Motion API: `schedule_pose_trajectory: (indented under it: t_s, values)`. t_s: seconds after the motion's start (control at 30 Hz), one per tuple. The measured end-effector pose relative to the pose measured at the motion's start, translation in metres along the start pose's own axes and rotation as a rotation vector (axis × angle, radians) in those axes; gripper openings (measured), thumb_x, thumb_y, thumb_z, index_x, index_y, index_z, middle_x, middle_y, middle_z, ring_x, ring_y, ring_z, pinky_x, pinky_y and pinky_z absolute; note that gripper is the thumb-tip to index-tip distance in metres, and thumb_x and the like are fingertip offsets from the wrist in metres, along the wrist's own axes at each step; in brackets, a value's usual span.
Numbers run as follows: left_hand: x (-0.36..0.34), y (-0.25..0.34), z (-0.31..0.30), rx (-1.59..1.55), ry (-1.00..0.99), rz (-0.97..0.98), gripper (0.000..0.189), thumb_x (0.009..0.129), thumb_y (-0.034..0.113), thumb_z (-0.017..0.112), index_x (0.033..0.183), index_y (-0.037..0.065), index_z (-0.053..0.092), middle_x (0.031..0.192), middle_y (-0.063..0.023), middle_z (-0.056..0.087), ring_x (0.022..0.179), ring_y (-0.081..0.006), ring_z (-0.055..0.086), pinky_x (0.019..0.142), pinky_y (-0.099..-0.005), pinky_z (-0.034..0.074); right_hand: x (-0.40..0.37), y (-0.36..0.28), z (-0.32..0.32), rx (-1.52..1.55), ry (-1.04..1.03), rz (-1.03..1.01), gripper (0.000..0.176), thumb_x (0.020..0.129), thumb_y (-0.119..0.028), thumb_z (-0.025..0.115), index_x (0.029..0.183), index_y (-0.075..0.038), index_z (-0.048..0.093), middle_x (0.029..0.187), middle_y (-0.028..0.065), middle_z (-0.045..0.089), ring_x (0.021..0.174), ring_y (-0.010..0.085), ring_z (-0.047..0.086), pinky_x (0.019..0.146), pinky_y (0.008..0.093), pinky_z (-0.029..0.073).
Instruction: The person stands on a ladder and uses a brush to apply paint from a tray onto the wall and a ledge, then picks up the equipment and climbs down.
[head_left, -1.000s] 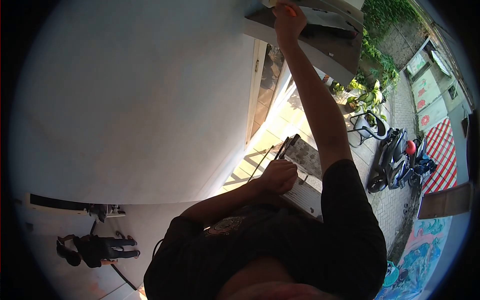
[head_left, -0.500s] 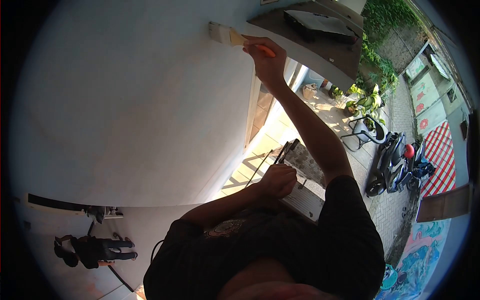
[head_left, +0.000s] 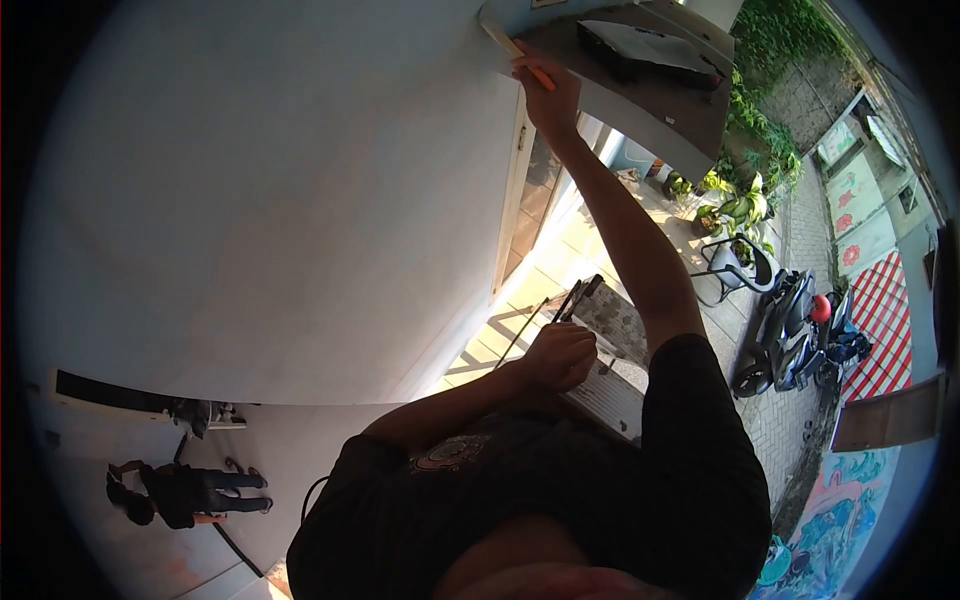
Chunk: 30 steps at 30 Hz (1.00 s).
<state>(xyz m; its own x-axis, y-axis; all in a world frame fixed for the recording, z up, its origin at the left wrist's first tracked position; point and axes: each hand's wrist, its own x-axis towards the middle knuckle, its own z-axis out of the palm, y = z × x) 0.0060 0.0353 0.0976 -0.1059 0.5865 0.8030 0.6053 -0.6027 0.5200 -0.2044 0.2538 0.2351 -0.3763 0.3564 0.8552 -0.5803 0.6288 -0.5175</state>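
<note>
My right hand (head_left: pixel 550 100) is raised with its fingers wrapped round the orange handle of a paintbrush (head_left: pixel 504 42). The flat pale bristles meet the light wall (head_left: pixel 300 200) near its upper edge, beside a brown ledge (head_left: pixel 640 85). Lower down, my left hand (head_left: pixel 562 356) is closed in a fist in front of my chest, by the worn, speckled step (head_left: pixel 615 322) of what looks like a ladder. Whatever the fist grips is hidden by the fingers.
On the ledge lies a dark, flat object with a grey top (head_left: pixel 650 52). A door frame (head_left: pixel 512 205) stands below the wall. Beyond are potted plants (head_left: pixel 735 212), a chair (head_left: pixel 738 265) and parked motorcycles (head_left: pixel 795 330). Another person (head_left: pixel 185 495) stands at lower left.
My right hand has moved the paintbrush up and to the right along the wall, toward the corner by the ledge, and the brush has turned more edge-on. My left hand stays nearly still.
</note>
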Motion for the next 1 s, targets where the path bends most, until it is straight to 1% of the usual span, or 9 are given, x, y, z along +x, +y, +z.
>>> schedule_pose_trajectory:
  t_s: [0.2, 0.33, 0.43, 0.5, 0.6, 0.77, 0.87, 0.9, 1.0]
  values:
    - [0.002, 0.000, 0.000, -0.017, -0.019, -0.001, 0.013, 0.081, 0.004, 0.057, 0.071, 0.003, 0.048, 0.065, -0.0118, 0.045, 0.055, -0.0311, 0.047, 0.052, -0.0417, 0.038, -0.086, 0.006, -0.030, -0.171, -0.385, 0.110, 0.010, 0.085, 0.005, 0.069, 0.089, -0.004, 0.071, 0.117, 0.0109, 0.071, 0.105, 0.0248, 0.070, 0.089, 0.0322, 0.058]
    - [0.003, 0.002, -0.001, -0.010, -0.012, 0.003, 0.014, 0.082, 0.004, 0.056, 0.070, 0.004, 0.048, 0.065, -0.0115, 0.044, 0.055, -0.0309, 0.047, 0.052, -0.0414, 0.038, -0.077, 0.001, -0.041, -0.202, -0.365, 0.114, 0.011, 0.086, 0.005, 0.068, 0.090, -0.004, 0.071, 0.118, 0.0119, 0.071, 0.105, 0.0258, 0.070, 0.089, 0.0324, 0.058]
    - [0.002, 0.002, -0.002, 0.007, -0.019, -0.006, 0.014, 0.082, 0.004, 0.056, 0.070, 0.004, 0.048, 0.065, -0.0115, 0.045, 0.054, -0.0309, 0.046, 0.052, -0.0413, 0.038, -0.037, -0.016, -0.033, -0.210, -0.190, -0.006, 0.011, 0.087, 0.006, 0.066, 0.091, -0.004, 0.070, 0.118, 0.0127, 0.070, 0.103, 0.0247, 0.071, 0.087, 0.0315, 0.060]
    - [0.001, 0.001, -0.001, -0.004, -0.017, -0.007, 0.014, 0.082, 0.005, 0.056, 0.071, 0.004, 0.048, 0.065, -0.0116, 0.045, 0.054, -0.0309, 0.046, 0.052, -0.0414, 0.038, -0.013, -0.018, -0.018, 0.101, 0.056, 0.006, 0.013, 0.086, 0.007, 0.065, 0.091, -0.004, 0.070, 0.118, 0.0129, 0.070, 0.098, 0.0227, 0.072, 0.083, 0.0300, 0.061]
    - [0.001, 0.001, -0.001, -0.005, -0.014, -0.002, 0.014, 0.082, 0.005, 0.056, 0.071, 0.004, 0.048, 0.065, -0.0116, 0.045, 0.054, -0.0310, 0.046, 0.052, -0.0416, 0.038, -0.008, 0.001, -0.002, 0.136, 0.106, -0.031, 0.016, 0.085, 0.009, 0.064, 0.092, -0.004, 0.070, 0.116, 0.0135, 0.070, 0.089, 0.0200, 0.073, 0.075, 0.0283, 0.061]
    - [0.000, 0.000, -0.001, 0.015, 0.000, -0.004, 0.014, 0.083, 0.006, 0.056, 0.071, 0.004, 0.048, 0.065, -0.0115, 0.045, 0.054, -0.0313, 0.047, 0.051, -0.0419, 0.038, -0.086, 0.044, -0.001, -0.090, 0.003, 0.084, 0.015, 0.084, 0.009, 0.064, 0.091, -0.004, 0.070, 0.113, 0.0132, 0.071, 0.076, 0.0191, 0.070, 0.068, 0.0296, 0.057]
    - [-0.002, 0.001, 0.000, 0.016, -0.031, -0.041, 0.013, 0.080, 0.005, 0.059, 0.073, 0.004, 0.048, 0.067, -0.0118, 0.045, 0.060, -0.0330, 0.051, 0.055, -0.0432, 0.042, -0.109, 0.057, -0.016, -0.164, -0.068, 0.248, 0.013, 0.084, 0.007, 0.065, 0.091, -0.004, 0.070, 0.108, 0.0124, 0.073, 0.075, 0.0196, 0.070, 0.068, 0.0305, 0.056]
    - [-0.001, 0.000, 0.000, 0.003, -0.017, -0.031, 0.013, 0.082, 0.005, 0.057, 0.072, 0.004, 0.048, 0.066, -0.0117, 0.045, 0.057, -0.0322, 0.049, 0.053, -0.0425, 0.040, -0.108, 0.054, -0.023, -0.221, -0.146, 0.235, 0.012, 0.086, 0.008, 0.063, 0.093, -0.001, 0.068, 0.117, 0.0132, 0.070, 0.083, 0.0195, 0.072, 0.072, 0.0291, 0.059]
    - [-0.001, 0.000, 0.001, -0.007, -0.007, -0.024, 0.014, 0.083, 0.006, 0.056, 0.071, 0.004, 0.048, 0.065, -0.0115, 0.045, 0.055, -0.0314, 0.047, 0.052, -0.0417, 0.039, -0.098, 0.042, -0.024, -0.166, -0.012, 0.232, 0.012, 0.087, 0.007, 0.063, 0.093, -0.002, 0.069, 0.118, 0.0130, 0.070, 0.084, 0.0190, 0.072, 0.073, 0.0289, 0.059]
